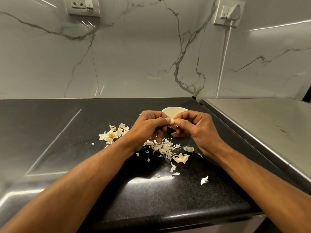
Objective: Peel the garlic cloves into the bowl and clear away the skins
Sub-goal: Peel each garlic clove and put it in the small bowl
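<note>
A small garlic clove (172, 121) is pinched between the fingertips of both hands, just in front of a cream bowl (173, 111). My left hand (149, 126) holds it from the left, and my right hand (193, 127) from the right. Most of the bowl is hidden behind my hands, so its contents cannot be seen. Loose papery skins (164, 148) lie scattered on the black counter under my wrists. A garlic root base with skins (111, 135) sits to the left. More skin pieces (181, 158) lie nearer to me.
The black speckled counter (67, 132) runs to a marble wall. A steel surface (262, 121) adjoins it on the right. A white cable (224, 59) hangs from a wall socket. A stray skin piece (204, 180) lies near the front.
</note>
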A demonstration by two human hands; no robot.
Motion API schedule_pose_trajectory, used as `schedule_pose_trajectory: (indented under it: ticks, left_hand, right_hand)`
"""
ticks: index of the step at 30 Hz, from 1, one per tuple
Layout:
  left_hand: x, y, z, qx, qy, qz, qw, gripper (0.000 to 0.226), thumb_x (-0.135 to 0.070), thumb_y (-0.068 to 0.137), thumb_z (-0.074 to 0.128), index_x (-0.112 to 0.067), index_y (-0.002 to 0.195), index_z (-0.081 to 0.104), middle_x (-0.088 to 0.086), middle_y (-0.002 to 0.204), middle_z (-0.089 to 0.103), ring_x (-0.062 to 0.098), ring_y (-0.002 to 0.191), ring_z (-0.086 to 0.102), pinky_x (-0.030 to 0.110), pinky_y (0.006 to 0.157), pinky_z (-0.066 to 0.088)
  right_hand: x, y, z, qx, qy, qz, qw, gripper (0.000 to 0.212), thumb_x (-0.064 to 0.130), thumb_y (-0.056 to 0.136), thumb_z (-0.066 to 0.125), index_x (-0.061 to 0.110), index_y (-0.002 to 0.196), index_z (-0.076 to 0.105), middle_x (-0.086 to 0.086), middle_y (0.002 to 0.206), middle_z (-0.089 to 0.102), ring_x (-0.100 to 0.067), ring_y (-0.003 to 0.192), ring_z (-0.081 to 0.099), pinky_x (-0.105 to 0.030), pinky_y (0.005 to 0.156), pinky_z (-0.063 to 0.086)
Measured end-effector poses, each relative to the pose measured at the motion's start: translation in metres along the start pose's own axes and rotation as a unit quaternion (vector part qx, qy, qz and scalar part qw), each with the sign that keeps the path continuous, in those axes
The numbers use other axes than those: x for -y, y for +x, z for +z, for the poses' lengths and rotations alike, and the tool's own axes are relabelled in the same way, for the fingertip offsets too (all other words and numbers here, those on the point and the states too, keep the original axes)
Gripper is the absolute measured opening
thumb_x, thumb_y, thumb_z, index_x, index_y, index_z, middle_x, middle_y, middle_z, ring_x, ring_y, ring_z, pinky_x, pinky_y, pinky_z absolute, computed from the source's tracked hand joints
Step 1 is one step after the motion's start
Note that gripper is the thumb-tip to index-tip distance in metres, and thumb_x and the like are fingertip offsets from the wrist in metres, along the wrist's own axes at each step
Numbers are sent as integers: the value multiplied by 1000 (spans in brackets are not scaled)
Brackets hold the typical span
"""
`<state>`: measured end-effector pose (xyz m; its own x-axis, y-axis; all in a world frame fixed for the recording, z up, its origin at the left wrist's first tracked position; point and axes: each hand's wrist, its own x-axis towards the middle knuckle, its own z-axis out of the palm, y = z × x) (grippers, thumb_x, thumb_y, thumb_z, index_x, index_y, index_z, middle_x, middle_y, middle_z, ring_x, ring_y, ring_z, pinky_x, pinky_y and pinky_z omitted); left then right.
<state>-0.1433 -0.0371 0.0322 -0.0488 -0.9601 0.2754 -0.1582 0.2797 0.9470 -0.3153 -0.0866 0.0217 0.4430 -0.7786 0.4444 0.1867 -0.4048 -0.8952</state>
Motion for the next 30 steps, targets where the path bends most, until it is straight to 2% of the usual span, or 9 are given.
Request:
schedule_pose_trajectory:
  ticks: [5,9,15,19,25,30]
  left_hand:
    - [-1,1,0,13,-48,-32,998,18,-8,96,53,-5,80,61,4,62,55,9,37,42,16,33,24]
    - [-3,-1,1,20,-50,-30,998,17,-9,96,53,-6,81,60,6,64,51,8,38,41,13,34,28]
    - [-3,-2,1,2,-4,-11,1000,17,-14,97,54,-7,83,63,4,66,57,11,43,43,17,38,27]
    - [-4,-4,-1,-9,45,30,999,9,-9,91,62,-8,85,68,2,64,59,9,46,46,18,43,39]
    - [-5,-4,3,-27,56,41,997,3,-8,88,66,-7,85,68,-9,54,61,7,46,47,16,43,42]
    - [-8,-5,4,-18,49,38,998,5,-5,90,64,-4,85,65,-9,53,62,4,44,48,14,41,40]
  right_hand:
    - [1,-1,1,2,-43,-28,999,11,-2,90,63,6,85,68,0,67,66,-13,60,61,-34,63,61]
    - [3,-2,2,9,-87,-49,995,14,-1,90,63,12,86,68,-3,78,68,-9,67,63,-37,65,61]
    - [1,-2,0,8,-120,-50,991,17,1,91,64,16,85,69,6,75,66,-8,68,63,-34,62,60]
    - [-2,-1,0,1,-132,-44,990,15,3,90,66,16,84,69,1,75,66,-7,64,63,-34,60,60]
    - [-3,0,0,-9,-103,-27,994,6,7,91,65,9,88,70,-3,72,69,-17,65,68,-37,58,59]
    - [-2,-1,3,2,-97,-16,995,8,7,93,61,10,89,67,-2,72,70,-19,66,69,-35,55,59]
